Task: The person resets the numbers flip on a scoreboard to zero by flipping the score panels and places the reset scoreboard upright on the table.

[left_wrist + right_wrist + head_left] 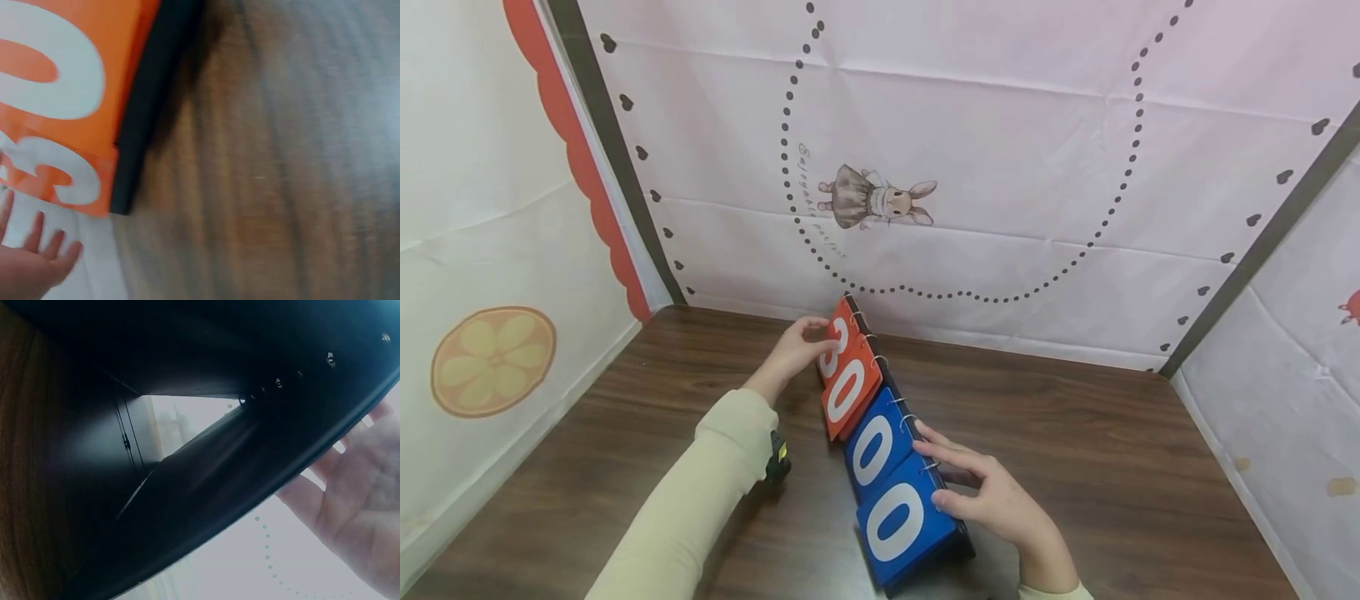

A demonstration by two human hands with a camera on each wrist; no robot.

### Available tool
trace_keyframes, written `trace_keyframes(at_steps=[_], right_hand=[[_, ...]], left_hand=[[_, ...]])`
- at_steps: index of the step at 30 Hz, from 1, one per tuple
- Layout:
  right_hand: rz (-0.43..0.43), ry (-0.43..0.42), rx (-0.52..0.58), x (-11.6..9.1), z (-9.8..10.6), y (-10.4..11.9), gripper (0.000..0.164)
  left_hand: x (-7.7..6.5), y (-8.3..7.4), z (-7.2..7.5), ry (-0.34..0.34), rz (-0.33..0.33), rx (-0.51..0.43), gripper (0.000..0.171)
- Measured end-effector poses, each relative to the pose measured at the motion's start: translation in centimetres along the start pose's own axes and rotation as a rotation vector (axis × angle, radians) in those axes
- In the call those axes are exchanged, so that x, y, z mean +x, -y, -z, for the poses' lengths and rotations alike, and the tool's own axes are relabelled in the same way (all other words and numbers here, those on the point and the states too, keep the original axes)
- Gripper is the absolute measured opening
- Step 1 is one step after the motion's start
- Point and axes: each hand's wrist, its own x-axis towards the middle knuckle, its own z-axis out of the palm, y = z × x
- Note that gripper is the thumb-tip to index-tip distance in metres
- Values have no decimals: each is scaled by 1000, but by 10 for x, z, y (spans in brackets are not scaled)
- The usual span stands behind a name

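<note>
A flip scoreboard stands slantwise on the table, its number cards hung on metal rings along a black frame. Two red cards at its far end read 3 and 0; two blue cards at the near end both read 0. My left hand is at the far end, thumb over the red 3 card and fingers spread near its outer edge. The right hand rests along the ringed top edge beside the blue cards, fingers fairly straight. In the right wrist view the hollow black underside partly hides that hand's fingertips.
The scoreboard stands on a dark wood-grain table. Printed cloth walls enclose its back and sides, with the scoreboard's far end close to the back one. A dark device sits at my left wrist.
</note>
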Motion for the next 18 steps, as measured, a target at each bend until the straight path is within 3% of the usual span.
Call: trace_keyframes(at_steps=[5,10,18], right_hand=[[-10,-4,-2,0,0,2,47],[-16,1,1,0,0,2,47],[-11,-1,-7,0,1,1,46]], left_hand=[[0,-17,-2,47,-142,3,67],[-1,-20,-1,101,-250,-9,81],[0,-18,0,106,-345,122,95]])
